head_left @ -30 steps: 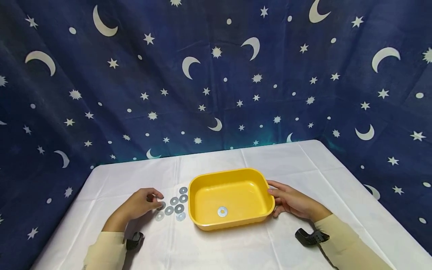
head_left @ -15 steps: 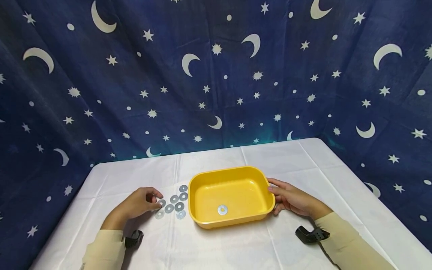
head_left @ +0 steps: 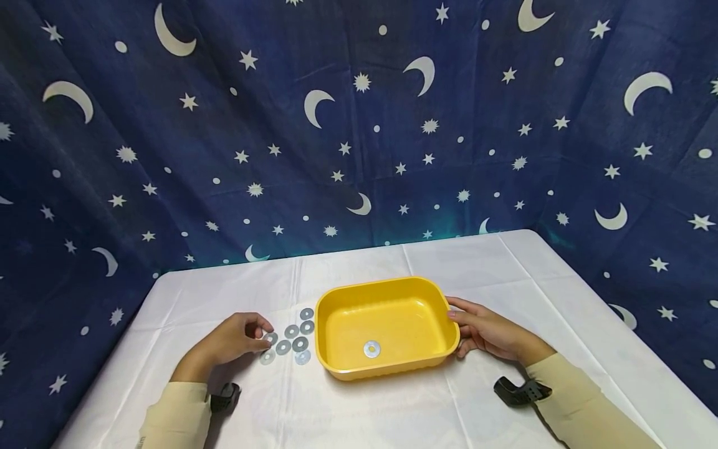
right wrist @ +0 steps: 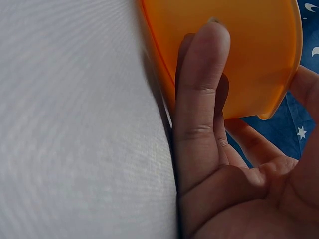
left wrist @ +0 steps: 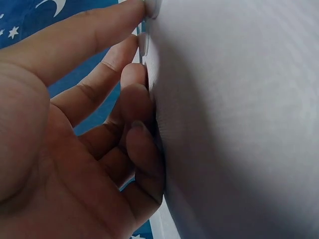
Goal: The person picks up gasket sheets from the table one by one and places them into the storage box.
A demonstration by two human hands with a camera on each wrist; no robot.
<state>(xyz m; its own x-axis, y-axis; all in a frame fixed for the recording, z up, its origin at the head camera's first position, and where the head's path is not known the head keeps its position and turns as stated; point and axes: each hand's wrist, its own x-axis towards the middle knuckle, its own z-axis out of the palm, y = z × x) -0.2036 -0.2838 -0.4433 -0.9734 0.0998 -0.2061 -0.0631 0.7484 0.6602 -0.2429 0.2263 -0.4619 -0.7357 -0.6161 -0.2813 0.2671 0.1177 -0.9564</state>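
A yellow plastic tub [head_left: 387, 368] stands on the table with one flat metal washer [head_left: 372, 349] lying inside it. My right hand [head_left: 485, 330] grips the tub's right end, thumb at the rim and fingers along the outer wall; the right wrist view shows fingers against the orange-looking tub [right wrist: 254, 64]. Left of the tub, several grey washers [head_left: 300, 343] lie flat. My left hand [head_left: 232, 340] is at the leftmost ones, thumb and index finger curled at the edges of a washer [head_left: 272, 338]. In the left wrist view a washer edge [left wrist: 143, 44] shows at a fingertip.
A white cloth [head_left: 348, 418] covers the table. Dark blue fabric [head_left: 359, 156] with moons and stars hangs behind it and at both sides. Black straps with camera mounts [head_left: 226, 398] sit on both wrists.
The head view shifts slightly. Both hands, the tub and the washers stay in nearly the same places.
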